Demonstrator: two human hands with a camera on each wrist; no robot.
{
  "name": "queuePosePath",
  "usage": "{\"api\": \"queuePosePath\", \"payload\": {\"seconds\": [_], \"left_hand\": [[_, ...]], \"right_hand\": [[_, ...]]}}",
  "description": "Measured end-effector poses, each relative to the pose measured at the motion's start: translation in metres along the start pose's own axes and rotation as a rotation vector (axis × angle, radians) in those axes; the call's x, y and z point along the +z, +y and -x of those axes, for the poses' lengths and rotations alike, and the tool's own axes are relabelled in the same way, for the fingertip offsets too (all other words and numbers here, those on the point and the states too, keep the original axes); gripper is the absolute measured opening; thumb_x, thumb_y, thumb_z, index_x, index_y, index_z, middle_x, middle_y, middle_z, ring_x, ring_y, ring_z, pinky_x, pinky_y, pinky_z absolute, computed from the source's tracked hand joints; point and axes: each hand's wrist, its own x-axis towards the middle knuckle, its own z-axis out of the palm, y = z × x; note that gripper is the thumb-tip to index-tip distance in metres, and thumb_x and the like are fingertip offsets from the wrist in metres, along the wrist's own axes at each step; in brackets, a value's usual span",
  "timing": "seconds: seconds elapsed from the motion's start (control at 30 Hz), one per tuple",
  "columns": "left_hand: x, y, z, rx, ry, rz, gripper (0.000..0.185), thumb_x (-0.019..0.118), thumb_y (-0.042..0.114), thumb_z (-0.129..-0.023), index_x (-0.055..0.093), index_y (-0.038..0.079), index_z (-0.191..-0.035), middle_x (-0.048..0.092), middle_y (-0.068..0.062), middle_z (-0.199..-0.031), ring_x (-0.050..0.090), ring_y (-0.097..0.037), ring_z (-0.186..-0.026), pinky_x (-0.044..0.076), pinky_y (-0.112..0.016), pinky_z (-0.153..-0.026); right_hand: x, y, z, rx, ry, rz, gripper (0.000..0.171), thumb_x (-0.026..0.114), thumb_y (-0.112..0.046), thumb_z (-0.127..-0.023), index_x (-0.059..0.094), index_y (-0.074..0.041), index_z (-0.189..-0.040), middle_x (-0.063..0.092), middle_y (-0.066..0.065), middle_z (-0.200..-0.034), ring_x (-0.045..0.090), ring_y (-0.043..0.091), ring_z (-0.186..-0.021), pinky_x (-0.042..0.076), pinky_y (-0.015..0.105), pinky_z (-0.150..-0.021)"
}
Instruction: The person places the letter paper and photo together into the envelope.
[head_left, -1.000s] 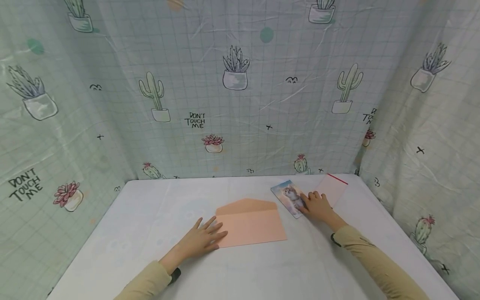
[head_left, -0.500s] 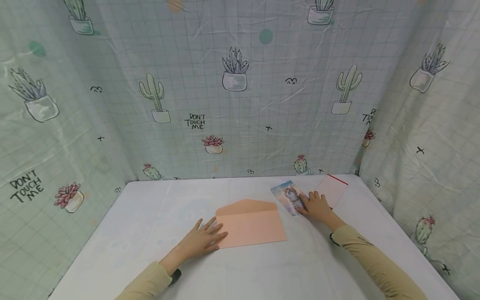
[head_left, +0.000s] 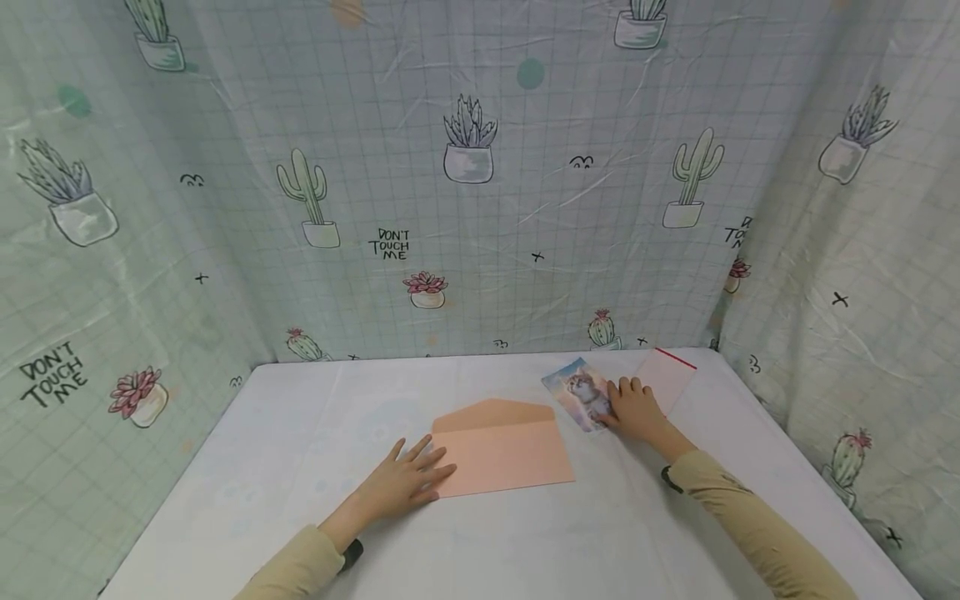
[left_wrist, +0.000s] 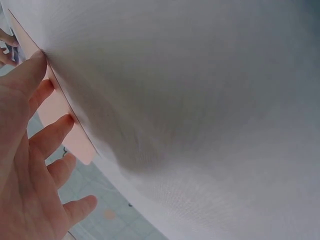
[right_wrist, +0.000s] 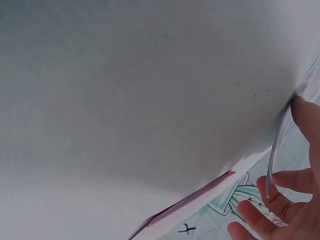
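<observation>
A peach envelope (head_left: 504, 457) lies on the white table with its flap unfolded at the far side. My left hand (head_left: 401, 481) rests on the envelope's left edge, fingers spread; the left wrist view shows the thumb and fingertips of that hand (left_wrist: 37, 130) touching the paper. A card with a kitten picture (head_left: 581, 393) lies to the right of the envelope. With thumb and fingers my right hand (head_left: 637, 412) grips the card's right side. In the right wrist view the card (right_wrist: 276, 150) appears edge-on, slightly bowed between thumb and index finger.
Behind the right hand lies a pale pink flat piece (head_left: 670, 379) with a red strip on its far edge, partly covered by the hand. A cactus-print curtain (head_left: 480, 208) encloses the white table (head_left: 510, 542) at the back and both sides.
My right fingers have drawn back from over the kitten picture to the card's right edge. The card has shifted very little. My left hand and the envelope stay in place.
</observation>
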Motion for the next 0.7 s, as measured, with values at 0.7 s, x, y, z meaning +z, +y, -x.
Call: {"api": "queuePosePath", "payload": {"seconds": [0.7], "left_hand": [[-0.001,0.0,0.001,0.012,0.026,0.019,0.044,0.052,0.037,-0.087,0.049,0.023,-0.129,0.048,-0.008,-0.134,0.036,-0.037,-0.127,0.034,-0.061,-0.093]], "right_hand": [[-0.015,0.018,-0.003,0.296,-0.1,-0.72,0.05,0.065,0.001,-0.07,0.046,0.008,-0.117,0.06,0.016,-0.076,0.055,0.021,-0.066,0.044,0.029,-0.056]]}}
